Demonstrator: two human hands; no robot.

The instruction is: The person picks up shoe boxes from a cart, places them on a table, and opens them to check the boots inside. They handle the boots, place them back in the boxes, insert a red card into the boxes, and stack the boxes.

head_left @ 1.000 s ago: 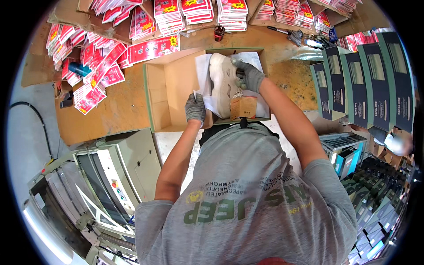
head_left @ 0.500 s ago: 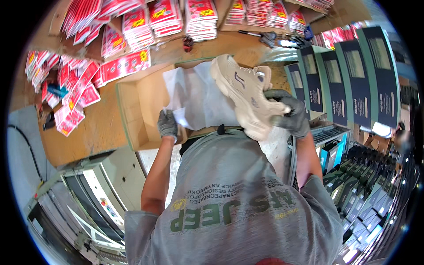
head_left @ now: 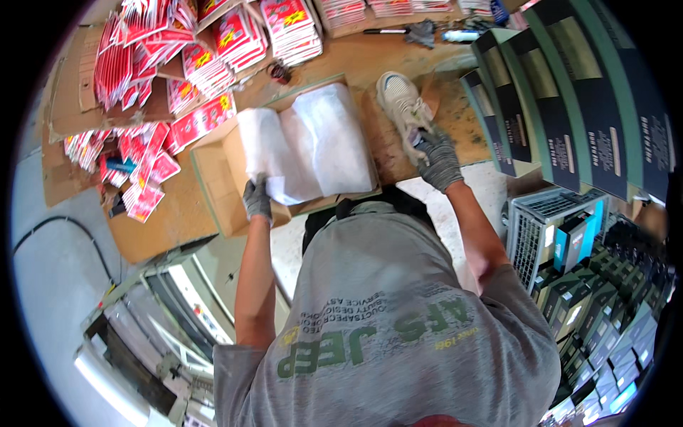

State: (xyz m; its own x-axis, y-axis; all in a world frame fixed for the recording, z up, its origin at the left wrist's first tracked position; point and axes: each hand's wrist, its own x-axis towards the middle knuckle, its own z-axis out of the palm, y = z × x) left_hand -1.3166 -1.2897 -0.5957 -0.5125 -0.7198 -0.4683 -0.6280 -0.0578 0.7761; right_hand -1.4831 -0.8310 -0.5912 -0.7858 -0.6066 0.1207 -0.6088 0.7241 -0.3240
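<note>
Though apart, hands (head_left: 440,161) on shoe (head_left: 400,99), paper (head_left: 329,142).

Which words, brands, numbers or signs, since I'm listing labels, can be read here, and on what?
Wording left uncopied; here is where it stands.
Grey T-shirt: large green letters, legible, with smaller dark and yellow print.
Dark boxes at right: pale lettering, partly blurred.
Red-and-white packets: print too small or blurred.
Boxes at lower right: labels too small.
Shoe and white paper: no readable text.
</note>
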